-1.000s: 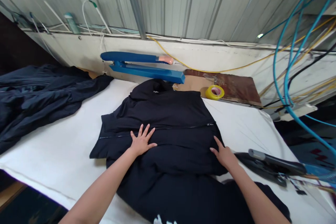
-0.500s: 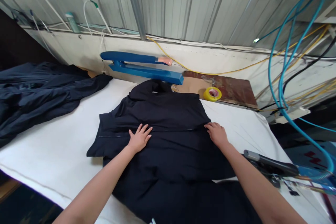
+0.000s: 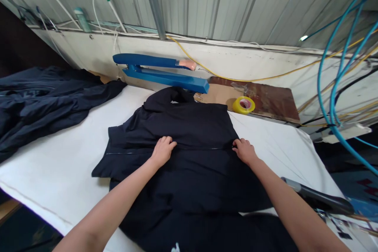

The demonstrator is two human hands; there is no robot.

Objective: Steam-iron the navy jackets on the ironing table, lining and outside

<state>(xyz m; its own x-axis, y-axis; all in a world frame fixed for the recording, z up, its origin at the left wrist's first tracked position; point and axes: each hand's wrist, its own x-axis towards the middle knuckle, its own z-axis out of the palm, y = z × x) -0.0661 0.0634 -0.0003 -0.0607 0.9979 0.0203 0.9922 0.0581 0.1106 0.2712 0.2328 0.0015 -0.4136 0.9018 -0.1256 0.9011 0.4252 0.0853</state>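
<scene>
A black zip-front jacket [image 3: 195,181] lies spread out before me, its collar to the left and its hem to the right. The zipper line [image 3: 203,149] runs across its middle. My left hand [image 3: 163,150] has its fingers curled together on the cloth at the zipper, pinching it. At the hem end of the zipper, my right hand [image 3: 244,150] grips the jacket's edge between thumb and fingers. Cloth hides the fingertips of both hands in part.
A white-covered table [image 3: 59,165] bears the jacket and a second dark garment [image 3: 53,102] at left. Behind stand a blue sleeve-board-like stand [image 3: 165,75] and yellow tape roll [image 3: 243,104]. A black-handled iron [image 3: 319,197] lies at right, near hanging blue hoses [image 3: 333,82].
My left hand has gone from lying spread on the jacket to curled fingers, a little further right. My right hand stays at the hem. The view has shifted slightly.
</scene>
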